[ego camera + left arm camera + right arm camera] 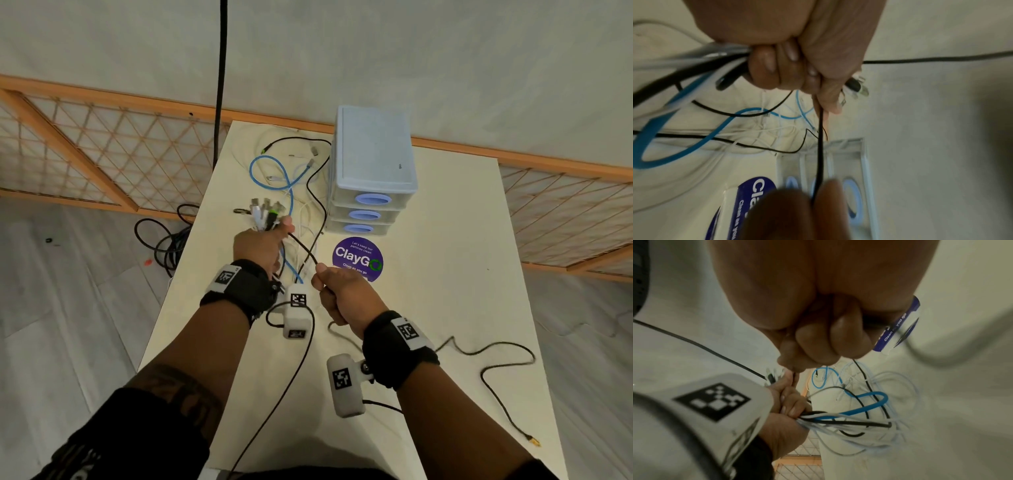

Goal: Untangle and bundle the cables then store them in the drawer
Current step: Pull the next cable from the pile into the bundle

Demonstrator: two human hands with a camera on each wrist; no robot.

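My left hand (262, 245) grips a bunch of cable ends (265, 214), plugs fanning out above the fist; black, white and blue cables (694, 71) trail from it. My right hand (337, 291) is fisted round a black cable (305, 250) that runs taut from the left hand's thumb (828, 97) to my right fingers (830, 203). That same cable trails behind the right wrist across the table to a gold plug (533, 442). A blue cable (274, 171) and white ones loop loose on the table beyond. The three-drawer plastic unit (371, 171) stands at the back, all drawers shut.
A round purple ClayGo sticker (358, 258) lies on the cream table (445, 274) just ahead of my right hand. A thick black cord (221, 85) hangs at the table's back left. More dark cables lie coiled on the floor (164, 240) to the left.
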